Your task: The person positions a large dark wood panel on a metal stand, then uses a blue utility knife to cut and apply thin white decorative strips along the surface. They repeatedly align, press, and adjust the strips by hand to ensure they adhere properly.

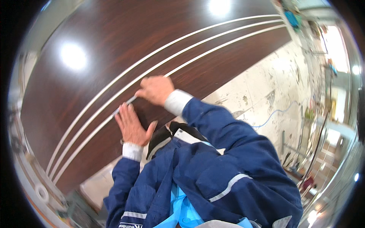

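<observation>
Dark brown board [114,45] with a glossy wood grain spreads under both our hands and well past them. On it, directly under our fingers, we see the nearest white strip [169,73], running out beyond the left hand on one side and beyond the right hand on the other. Its line passes through a short grey stretch [131,99] between our two hands; we cannot tell whether that is part of the strip or a separate piece. We have the left hand [131,123] laid down with its fingers along the strip and its thumb spread away. Our right hand [156,89] is bent over the same line, its thumb tip at the upper end of the grey stretch; we cannot tell whether it grips anything. The hands are near each other but apart. Just beyond them, two more white strips [163,46] curve along beside the first. Behind our hands come the pale cuffs [178,102] and blue sleeves [224,121] of our jacket. To the right of the right hand, past the board's edge, we see the scuffed pale floor [262,83] and a thin blue cable [272,114] across it.
</observation>
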A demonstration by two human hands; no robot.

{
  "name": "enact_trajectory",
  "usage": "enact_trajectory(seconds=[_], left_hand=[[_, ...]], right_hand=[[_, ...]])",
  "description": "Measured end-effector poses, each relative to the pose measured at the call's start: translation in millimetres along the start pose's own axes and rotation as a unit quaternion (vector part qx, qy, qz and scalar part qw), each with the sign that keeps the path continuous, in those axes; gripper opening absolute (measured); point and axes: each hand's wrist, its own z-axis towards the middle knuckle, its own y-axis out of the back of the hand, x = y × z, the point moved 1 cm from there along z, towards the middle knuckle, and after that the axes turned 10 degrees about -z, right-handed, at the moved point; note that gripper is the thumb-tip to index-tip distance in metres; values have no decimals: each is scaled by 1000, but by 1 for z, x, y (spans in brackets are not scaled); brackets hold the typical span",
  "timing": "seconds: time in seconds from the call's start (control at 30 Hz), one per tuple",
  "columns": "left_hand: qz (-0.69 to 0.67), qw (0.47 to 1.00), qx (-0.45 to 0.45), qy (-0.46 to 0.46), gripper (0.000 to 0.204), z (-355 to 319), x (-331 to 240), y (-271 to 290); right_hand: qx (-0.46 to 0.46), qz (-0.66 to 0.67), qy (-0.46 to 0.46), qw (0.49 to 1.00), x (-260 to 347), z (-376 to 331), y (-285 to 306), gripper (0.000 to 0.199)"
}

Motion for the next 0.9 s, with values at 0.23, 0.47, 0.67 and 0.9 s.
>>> enact_trajectory(seconds=[0.23, 0.47, 0.67, 0.9], left_hand=[[-68, 964, -43, -252, 96, 0, -45, -14], [58, 965, 147, -211, 105, 119, -208, -96], [95, 975, 121, -163, 104, 216, -359, -154], [88, 978, 99, -160, 103, 287, -479, -218]], right_hand=[[-134, 233, -185, 945, -78, -74, 26, 56], [-180, 361, -381, 832, -211, -249, 43, 57], [-188, 396, -454, 776, -339, -370, 60, 58], [-245, 317, -476, 783, -514, -436, 120, 56]])
